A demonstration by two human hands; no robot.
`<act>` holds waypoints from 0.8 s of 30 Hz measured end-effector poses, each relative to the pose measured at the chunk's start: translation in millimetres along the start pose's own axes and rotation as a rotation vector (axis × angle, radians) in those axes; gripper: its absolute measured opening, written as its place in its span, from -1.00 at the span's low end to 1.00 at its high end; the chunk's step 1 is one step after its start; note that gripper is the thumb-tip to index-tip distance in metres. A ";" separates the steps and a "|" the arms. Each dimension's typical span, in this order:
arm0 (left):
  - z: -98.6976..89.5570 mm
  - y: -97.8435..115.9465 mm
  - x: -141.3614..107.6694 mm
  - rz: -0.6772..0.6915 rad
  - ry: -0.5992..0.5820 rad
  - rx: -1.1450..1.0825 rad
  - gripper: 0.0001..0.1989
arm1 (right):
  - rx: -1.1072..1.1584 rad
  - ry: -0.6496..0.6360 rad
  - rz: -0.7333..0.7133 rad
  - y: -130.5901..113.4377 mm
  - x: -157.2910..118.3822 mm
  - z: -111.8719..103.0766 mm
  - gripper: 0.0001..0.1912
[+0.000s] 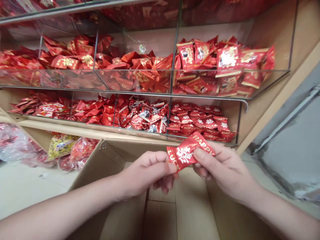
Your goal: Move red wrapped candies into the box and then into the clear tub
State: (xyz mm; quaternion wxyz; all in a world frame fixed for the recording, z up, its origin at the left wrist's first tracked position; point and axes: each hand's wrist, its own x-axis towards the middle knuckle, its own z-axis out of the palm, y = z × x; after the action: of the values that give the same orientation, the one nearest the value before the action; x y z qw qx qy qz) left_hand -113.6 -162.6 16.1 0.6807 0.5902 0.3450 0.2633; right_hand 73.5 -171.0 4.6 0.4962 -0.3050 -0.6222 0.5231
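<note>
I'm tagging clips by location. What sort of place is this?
Probably a sweet shop or its stockroom: clear divided bins of red wrapped packets, a wooden shelf unit, and filled plastic bags stored low down.

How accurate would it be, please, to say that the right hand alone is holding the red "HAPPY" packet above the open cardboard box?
Not quite: the head view shows the left hand pinching one end too, so both it and the right hand hold the red "HAPPY" packet above the open cardboard box.
</note>
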 end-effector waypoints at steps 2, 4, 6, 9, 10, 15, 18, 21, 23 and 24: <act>-6.5 0.1 4.0 0.075 0.098 0.052 -0.76 | -0.138 -0.045 -0.047 1.0 2.9 -3.3 -0.78; -6.3 0.4 5.5 0.157 0.150 0.072 -0.72 | -0.221 -0.112 -0.038 1.8 5.0 -4.1 -0.79; -1.6 -0.1 5.8 0.194 0.129 0.074 -0.78 | -0.265 -0.118 -0.008 3.2 6.3 -2.5 -0.79; 5.8 -3.0 5.0 0.170 0.093 0.009 -0.87 | -0.254 -0.078 0.034 6.5 6.4 2.2 -0.79; 7.2 -4.1 4.5 0.161 0.103 -0.013 -0.87 | -0.244 -0.069 0.033 7.5 6.1 3.6 -0.79; 9.5 -6.3 2.0 0.117 0.178 -0.120 -0.89 | -0.226 -0.020 -0.019 8.7 6.1 6.3 -0.76; 12.6 -6.1 2.4 0.110 0.181 -0.158 -0.88 | -0.113 0.036 0.054 8.7 7.2 6.4 -0.74; 14.7 -7.6 4.5 0.078 0.182 -0.234 -0.82 | 0.013 0.019 0.142 11.0 7.8 7.6 -0.69; 13.7 -9.3 6.4 0.045 0.212 -0.219 -0.78 | 0.015 -0.014 0.187 12.9 7.9 8.9 -0.65; 12.6 -9.9 7.3 0.039 0.234 -0.181 -0.78 | 0.000 -0.029 0.206 13.6 8.1 9.6 -0.65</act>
State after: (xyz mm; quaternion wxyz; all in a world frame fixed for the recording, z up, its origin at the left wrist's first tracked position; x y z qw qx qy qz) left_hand -99.7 -166.5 6.0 0.6811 0.4984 0.3852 0.3733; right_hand 60.0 -163.5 -5.6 0.4310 -0.3597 -0.5945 0.5757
